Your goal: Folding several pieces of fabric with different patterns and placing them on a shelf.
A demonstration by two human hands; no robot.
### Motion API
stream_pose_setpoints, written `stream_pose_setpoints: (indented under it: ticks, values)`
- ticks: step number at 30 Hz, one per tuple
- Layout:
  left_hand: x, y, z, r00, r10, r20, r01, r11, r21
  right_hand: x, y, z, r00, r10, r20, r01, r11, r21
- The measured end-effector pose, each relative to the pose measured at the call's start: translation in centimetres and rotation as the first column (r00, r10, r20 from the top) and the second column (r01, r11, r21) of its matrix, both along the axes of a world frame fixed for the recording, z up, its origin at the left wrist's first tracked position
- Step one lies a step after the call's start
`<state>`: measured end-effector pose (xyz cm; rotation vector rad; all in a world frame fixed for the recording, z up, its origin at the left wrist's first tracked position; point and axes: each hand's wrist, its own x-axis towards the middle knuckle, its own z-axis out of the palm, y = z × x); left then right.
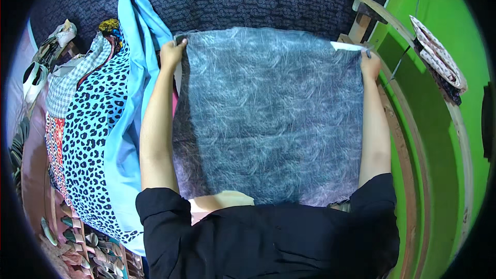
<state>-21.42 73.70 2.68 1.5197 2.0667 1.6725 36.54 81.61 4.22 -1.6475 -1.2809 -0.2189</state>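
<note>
The left hand (171,56) and right hand (370,65) are pinching the gray cloth (274,113) with their fingers near its top corners, likely so it is spreading out flat.

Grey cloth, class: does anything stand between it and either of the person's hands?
Nothing visible does: the left hand and right hand both hold the grey cloth directly, near its upper corners. The light blue cloth hangs close beside the left hand, but not in between.
</note>
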Motion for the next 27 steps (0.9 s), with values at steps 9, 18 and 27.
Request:
stream_pose_setpoints:
  ticks: [9, 18, 27]
  values:
    - [1.0, -1.9, -1.9, 0.973, -0.166, 0.162, 0.172, 0.985, -0.025, 0.6, 0.0, -1.3, 0.990, 0.136, -0.048, -0.135, 0.990, 0.025]
    - [4.7, -7.9, -4.5, 0.772, -0.318, 0.551, 0.439, 0.893, -0.100, -7.1, -6.7, -3.4, 0.725, 0.582, -0.367, -0.671, 0.718, -0.186]
    - [21.3, -16.4, -5.1, 0.729, -0.434, 0.530, 0.532, 0.846, -0.038, -19.0, -20.0, -6.3, 0.189, 0.691, -0.697, -0.914, 0.384, 0.133]
